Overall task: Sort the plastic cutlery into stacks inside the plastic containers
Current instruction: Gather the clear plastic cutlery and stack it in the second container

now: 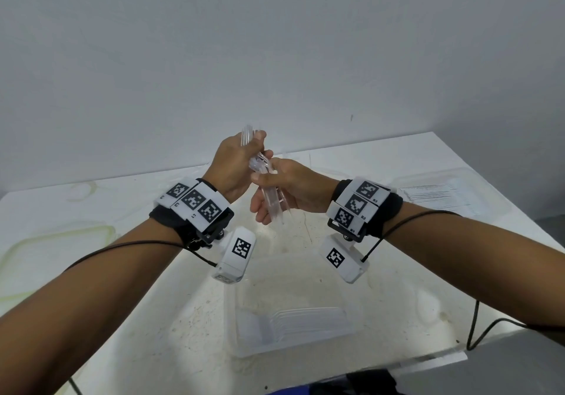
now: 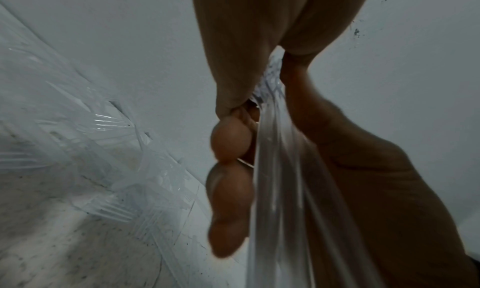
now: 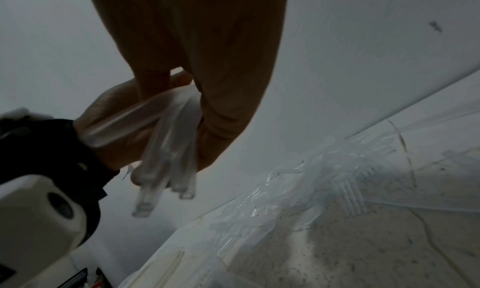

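Head view: you get bright, even light, glare washing out the table [image 1: 397,156].
Wrist views: dim, grainy, motion-blurred, edges bent.

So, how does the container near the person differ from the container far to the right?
The near container lies at the table's front edge, below the hands; the far container lies at the right, beyond the right hand. The near container holds a row of forks; the far container holds a row of thin straight pieces, type unclear. Both are clear plastic, open, and hold stacked cutlery.
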Demonstrator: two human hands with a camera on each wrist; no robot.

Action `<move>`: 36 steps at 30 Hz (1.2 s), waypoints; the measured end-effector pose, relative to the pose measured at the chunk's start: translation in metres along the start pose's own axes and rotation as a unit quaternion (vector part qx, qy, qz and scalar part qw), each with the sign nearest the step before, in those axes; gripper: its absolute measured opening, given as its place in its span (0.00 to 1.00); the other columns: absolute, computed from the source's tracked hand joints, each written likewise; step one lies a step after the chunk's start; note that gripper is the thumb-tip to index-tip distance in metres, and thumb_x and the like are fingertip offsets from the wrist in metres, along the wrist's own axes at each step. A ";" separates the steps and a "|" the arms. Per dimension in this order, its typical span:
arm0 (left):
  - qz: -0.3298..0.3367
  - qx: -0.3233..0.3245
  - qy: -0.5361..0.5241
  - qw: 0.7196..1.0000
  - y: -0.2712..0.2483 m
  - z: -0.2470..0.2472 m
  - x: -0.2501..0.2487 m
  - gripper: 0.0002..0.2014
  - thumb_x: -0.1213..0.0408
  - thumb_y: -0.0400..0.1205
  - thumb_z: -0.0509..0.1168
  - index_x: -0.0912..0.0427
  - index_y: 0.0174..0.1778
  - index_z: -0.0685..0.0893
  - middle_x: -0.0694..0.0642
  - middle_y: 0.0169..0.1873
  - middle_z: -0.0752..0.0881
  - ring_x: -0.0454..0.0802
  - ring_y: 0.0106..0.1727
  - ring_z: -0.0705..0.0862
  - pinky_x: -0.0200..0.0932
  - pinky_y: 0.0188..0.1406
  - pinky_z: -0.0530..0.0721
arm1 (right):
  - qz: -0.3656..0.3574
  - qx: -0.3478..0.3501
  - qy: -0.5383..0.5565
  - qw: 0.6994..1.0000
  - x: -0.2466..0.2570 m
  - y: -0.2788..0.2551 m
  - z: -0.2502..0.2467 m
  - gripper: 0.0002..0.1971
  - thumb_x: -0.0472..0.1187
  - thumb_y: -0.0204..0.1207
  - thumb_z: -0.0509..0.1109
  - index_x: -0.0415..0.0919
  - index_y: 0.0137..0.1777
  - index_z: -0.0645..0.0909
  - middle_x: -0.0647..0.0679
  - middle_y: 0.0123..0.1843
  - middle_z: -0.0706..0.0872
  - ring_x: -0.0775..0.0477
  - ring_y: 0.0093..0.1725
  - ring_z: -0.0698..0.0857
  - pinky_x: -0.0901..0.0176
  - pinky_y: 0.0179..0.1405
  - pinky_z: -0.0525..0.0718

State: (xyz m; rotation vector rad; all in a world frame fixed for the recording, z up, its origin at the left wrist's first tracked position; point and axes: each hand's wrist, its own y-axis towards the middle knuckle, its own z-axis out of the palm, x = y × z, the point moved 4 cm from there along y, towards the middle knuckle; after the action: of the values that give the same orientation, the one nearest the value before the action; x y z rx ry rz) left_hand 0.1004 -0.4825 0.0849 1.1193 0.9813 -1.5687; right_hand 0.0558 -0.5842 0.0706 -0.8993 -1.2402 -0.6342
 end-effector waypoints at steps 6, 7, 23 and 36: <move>0.007 -0.002 0.011 1.000 -0.002 -0.003 0.000 0.05 0.64 0.85 0.64 0.63 0.51 0.77 0.55 0.37 0.77 0.52 0.37 0.83 0.45 0.38 0.85 | 0.003 0.008 -0.003 1.000 -0.004 -0.001 -0.003 0.09 0.41 0.85 0.63 0.34 0.50 0.73 0.33 0.39 0.87 0.35 0.36 0.89 0.44 0.41 0.90; 0.008 -0.003 0.005 1.000 -0.002 -0.004 -0.001 0.04 0.65 0.84 0.64 0.63 0.50 0.78 0.55 0.36 0.77 0.52 0.34 0.83 0.46 0.36 0.84 | 0.004 0.008 -0.001 1.000 -0.003 -0.002 -0.003 0.10 0.42 0.85 0.63 0.33 0.51 0.73 0.33 0.39 0.87 0.35 0.37 0.89 0.44 0.41 0.90; 0.086 -0.040 0.230 0.969 0.005 -0.014 0.003 0.16 0.52 0.87 0.57 0.64 0.56 0.76 0.57 0.39 0.80 0.52 0.36 0.81 0.42 0.24 0.76 | 0.046 -0.002 0.101 0.994 -0.002 0.000 -0.001 0.14 0.43 0.85 0.63 0.31 0.58 0.78 0.34 0.51 0.88 0.36 0.47 0.90 0.47 0.48 0.89; 0.094 -0.090 0.264 0.956 0.003 -0.017 0.007 0.10 0.59 0.89 0.53 0.63 0.51 0.73 0.55 0.36 0.77 0.48 0.30 0.77 0.37 0.19 0.75 | 0.039 -0.006 0.084 0.996 -0.007 0.003 0.006 0.19 0.47 0.90 0.50 0.29 0.58 0.72 0.28 0.44 0.85 0.30 0.40 0.89 0.41 0.44 0.90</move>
State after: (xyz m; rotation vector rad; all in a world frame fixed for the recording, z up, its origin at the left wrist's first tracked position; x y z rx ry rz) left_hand 0.1056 -0.4685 0.0731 1.4898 1.2919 -1.0185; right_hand 0.0532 -0.5782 0.0635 -0.8816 -1.0465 -0.6433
